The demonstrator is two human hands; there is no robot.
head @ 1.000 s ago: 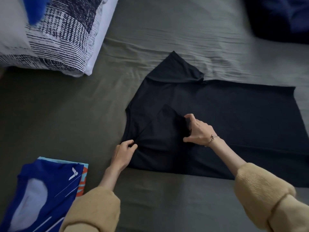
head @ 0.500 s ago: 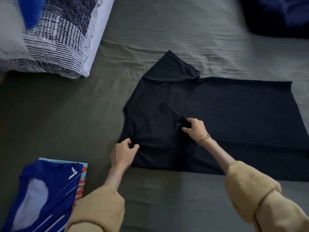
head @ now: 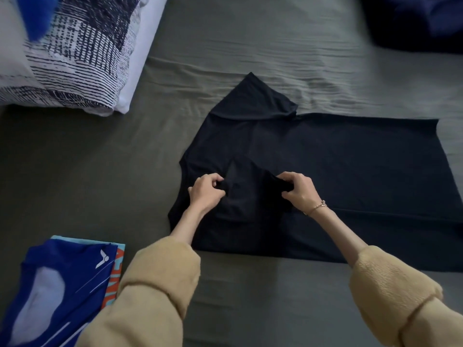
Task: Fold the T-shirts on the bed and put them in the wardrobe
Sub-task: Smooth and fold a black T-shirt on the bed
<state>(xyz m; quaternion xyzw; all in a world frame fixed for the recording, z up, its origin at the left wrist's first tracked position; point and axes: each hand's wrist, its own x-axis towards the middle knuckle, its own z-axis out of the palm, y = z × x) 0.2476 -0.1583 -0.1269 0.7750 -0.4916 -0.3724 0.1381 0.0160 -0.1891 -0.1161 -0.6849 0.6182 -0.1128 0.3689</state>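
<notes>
The black T-shirt [head: 325, 171] lies flat on the bed [head: 125, 184], its long axis running rightward from the fingers. Its folded-in sleeve is pinched by left hand [head: 204, 194] and right hand [head: 299, 191]; the unfolded body lies nearer the right.

T-shirt [head: 338, 171]: black. Sheet [head: 75, 171]: olive-grey; pillow [head: 82, 53]: white with dark navy dashed stripes. Folded shirt [head: 62, 279]: blue with white logo and lines, over an orange and turquoise one; sleeves [head: 160, 279]: tan.

T-shirt [head: 338, 176] spread on the bed [head: 75, 171]

Folded shirts [head: 62, 284] lie near left of the left hand [head: 206, 194]; a pillow [head: 75, 58] lies far behind it.
</notes>
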